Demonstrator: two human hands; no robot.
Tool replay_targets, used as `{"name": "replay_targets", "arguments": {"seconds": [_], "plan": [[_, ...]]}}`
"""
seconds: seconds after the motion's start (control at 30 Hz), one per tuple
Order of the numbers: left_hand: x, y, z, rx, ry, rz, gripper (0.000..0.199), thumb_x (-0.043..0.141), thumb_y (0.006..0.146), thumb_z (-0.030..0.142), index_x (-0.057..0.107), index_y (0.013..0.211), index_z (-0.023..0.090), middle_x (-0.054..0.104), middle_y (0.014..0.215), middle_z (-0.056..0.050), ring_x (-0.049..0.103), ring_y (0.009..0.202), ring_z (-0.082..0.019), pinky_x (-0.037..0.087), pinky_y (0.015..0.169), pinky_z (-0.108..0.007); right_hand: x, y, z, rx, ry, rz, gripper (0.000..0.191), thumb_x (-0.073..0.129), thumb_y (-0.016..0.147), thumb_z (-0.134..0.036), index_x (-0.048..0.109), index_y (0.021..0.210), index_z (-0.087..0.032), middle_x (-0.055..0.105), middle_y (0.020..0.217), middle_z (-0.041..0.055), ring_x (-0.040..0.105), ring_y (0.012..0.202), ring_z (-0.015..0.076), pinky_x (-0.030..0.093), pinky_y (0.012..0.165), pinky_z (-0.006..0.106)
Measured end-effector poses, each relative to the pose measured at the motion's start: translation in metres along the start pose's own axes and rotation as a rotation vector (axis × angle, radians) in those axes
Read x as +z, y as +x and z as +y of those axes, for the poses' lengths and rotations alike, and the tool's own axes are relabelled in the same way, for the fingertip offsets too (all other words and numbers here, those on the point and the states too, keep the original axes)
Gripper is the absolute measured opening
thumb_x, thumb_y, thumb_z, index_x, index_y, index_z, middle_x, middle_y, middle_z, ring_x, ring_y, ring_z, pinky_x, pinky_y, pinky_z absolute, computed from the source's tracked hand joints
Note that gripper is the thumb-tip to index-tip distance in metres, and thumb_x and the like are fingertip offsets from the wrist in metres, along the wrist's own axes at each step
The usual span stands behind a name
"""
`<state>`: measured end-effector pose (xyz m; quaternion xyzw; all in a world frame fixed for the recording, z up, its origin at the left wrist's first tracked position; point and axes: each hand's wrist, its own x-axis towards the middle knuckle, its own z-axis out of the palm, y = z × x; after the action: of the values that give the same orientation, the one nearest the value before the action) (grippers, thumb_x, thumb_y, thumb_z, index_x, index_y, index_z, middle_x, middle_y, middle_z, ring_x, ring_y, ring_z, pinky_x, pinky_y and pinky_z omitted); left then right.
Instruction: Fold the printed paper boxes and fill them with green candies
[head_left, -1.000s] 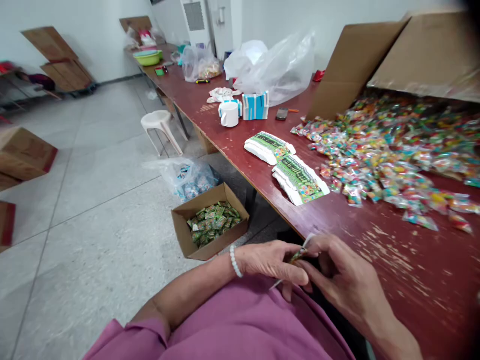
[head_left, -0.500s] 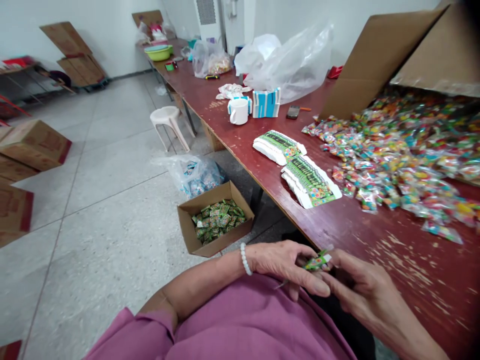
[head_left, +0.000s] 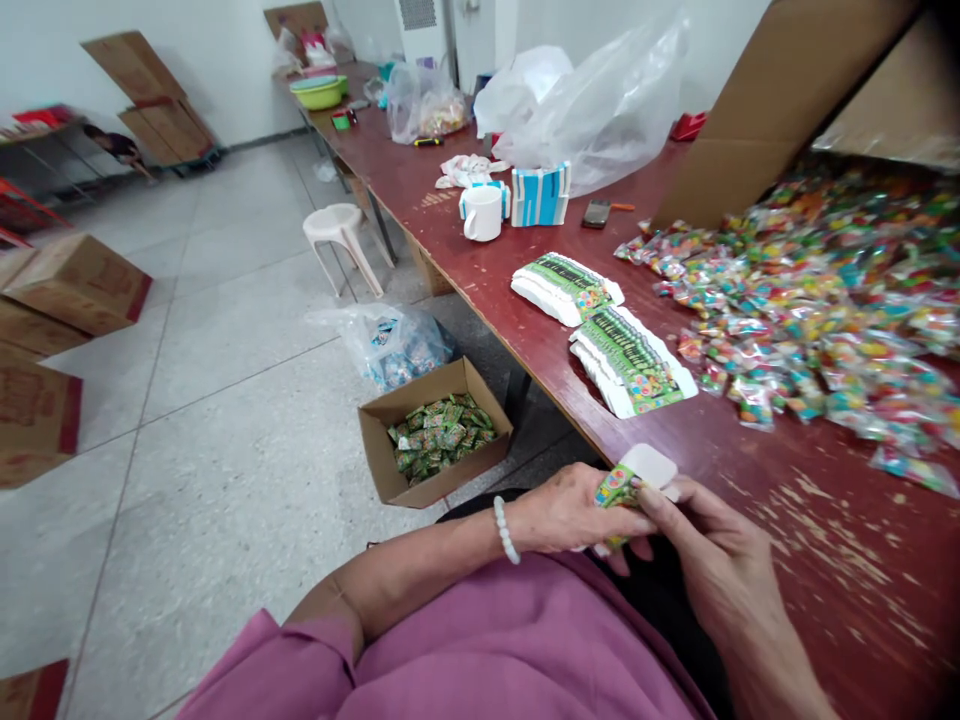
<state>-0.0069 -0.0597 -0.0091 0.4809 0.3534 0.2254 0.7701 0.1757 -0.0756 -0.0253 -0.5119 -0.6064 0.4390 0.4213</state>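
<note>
Between my two hands, near the table edge, is a small green printed carton [head_left: 619, 485] with a white flap [head_left: 651, 465] standing up. My left hand [head_left: 574, 515], a pale bead bracelet at its wrist, is wrapped around the carton's lower part. The thumb and fingers of my right hand [head_left: 712, 530] pinch the carton at its right side, below the flap. Part of the carton is hidden behind the fingers. On the table just beyond lie two fanned stacks of flat green cartons, a nearer stack [head_left: 630, 360] and a farther stack [head_left: 566, 285].
Many clear packets of colourful candy [head_left: 810, 300] spill from a cardboard box [head_left: 727, 130] at right. A white mug [head_left: 482, 213] stands farther back. On the floor are an open box [head_left: 382, 470] of green packets, a plastic bag [head_left: 397, 345] and a white stool [head_left: 334, 220].
The carton has turned and risen slightly, and its white flap now shows upright. Both hands have shifted, the right hand's fingers now gripping near the flap. The view has tilted a little.
</note>
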Motion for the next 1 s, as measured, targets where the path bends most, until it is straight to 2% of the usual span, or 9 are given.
{"name": "replay_targets", "arguments": {"seconds": [0.13,0.2,0.27,0.4,0.57,0.67,0.8,0.9,1.0], "plan": [[-0.006,-0.002,0.007,0.132,0.315,0.186,0.032,0.069,0.083,0.047,0.066,0.092,0.016,0.064,0.082,0.001,0.061,0.077,-0.014,0.047,0.071,-0.024,0.002,0.005,-0.003,0.182,0.075,0.113,0.029,0.075,0.082,-0.044,0.064,0.070,-0.020,0.062,0.065,-0.0019,0.056,0.060,0.0133,0.044,0.055,0.022],[-0.009,-0.003,0.008,0.167,0.322,0.271,0.033,0.071,0.082,0.041,0.065,0.102,0.016,0.067,0.089,-0.001,0.062,0.082,-0.016,0.047,0.072,-0.025,0.003,0.010,-0.007,0.207,0.107,0.098,0.029,0.076,0.080,-0.046,0.065,0.073,-0.020,0.065,0.070,-0.0009,0.057,0.063,0.0142,0.046,0.057,0.023],[-0.010,-0.003,0.006,0.178,0.196,0.350,0.040,0.073,0.080,0.034,0.060,0.113,0.016,0.069,0.094,-0.004,0.064,0.082,-0.016,0.049,0.072,-0.025,0.006,0.014,-0.012,0.213,0.224,0.057,0.028,0.075,0.082,-0.047,0.067,0.091,-0.021,0.068,0.077,-0.0005,0.061,0.068,0.0157,0.051,0.063,0.025],[-0.005,-0.001,0.002,0.227,-0.019,0.468,0.071,0.078,0.076,0.031,0.042,0.136,0.022,0.069,0.091,-0.002,0.065,0.072,-0.014,0.051,0.066,-0.024,0.021,0.018,-0.016,0.215,0.444,0.122,0.057,0.076,0.082,-0.043,0.049,0.130,-0.027,0.070,0.081,-0.0026,0.065,0.072,0.0164,0.055,0.070,0.029],[0.004,-0.002,0.006,0.305,-0.063,0.448,0.062,0.073,0.082,0.029,0.044,0.136,0.025,0.069,0.103,-0.004,0.066,0.081,-0.015,0.052,0.070,-0.025,0.031,0.013,-0.012,0.107,0.424,0.195,0.042,0.072,0.086,-0.042,0.058,0.122,-0.025,0.072,0.101,0.0041,0.067,0.087,0.0185,0.055,0.078,0.031],[0.006,-0.004,0.009,0.273,-0.064,0.403,0.043,0.071,0.084,0.030,0.053,0.123,0.021,0.070,0.101,-0.004,0.066,0.079,-0.014,0.052,0.070,-0.024,0.024,0.012,-0.009,0.101,0.360,0.197,0.028,0.070,0.086,-0.044,0.068,0.104,-0.022,0.071,0.090,0.0022,0.064,0.082,0.0176,0.052,0.076,0.029],[0.007,-0.003,0.010,0.226,-0.103,0.359,0.033,0.072,0.084,0.033,0.057,0.110,0.018,0.067,0.087,-0.001,0.062,0.072,-0.012,0.049,0.067,-0.023,0.013,0.013,-0.006,0.192,0.397,0.120,0.028,0.073,0.083,-0.045,0.071,0.078,-0.018,0.065,0.072,-0.0001,0.056,0.067,0.0142,0.048,0.065,0.026],[0.005,-0.002,0.008,0.226,-0.045,0.350,0.028,0.067,0.088,0.036,0.059,0.108,0.019,0.066,0.087,-0.001,0.060,0.073,-0.012,0.048,0.067,-0.023,0.013,0.015,-0.005,0.231,0.536,0.153,0.025,0.082,0.075,-0.040,0.071,0.087,-0.020,0.067,0.076,-0.0010,0.059,0.068,0.0134,0.050,0.068,0.026],[0.002,-0.001,0.005,0.296,0.057,0.335,0.022,0.063,0.092,0.035,0.061,0.106,0.018,0.067,0.097,-0.003,0.061,0.088,-0.015,0.049,0.080,-0.027,0.013,0.016,-0.007,0.205,0.561,0.197,0.043,0.087,0.069,-0.035,0.069,0.107,-0.024,0.068,0.078,-0.0033,0.063,0.070,0.0138,0.052,0.071,0.027]]}}
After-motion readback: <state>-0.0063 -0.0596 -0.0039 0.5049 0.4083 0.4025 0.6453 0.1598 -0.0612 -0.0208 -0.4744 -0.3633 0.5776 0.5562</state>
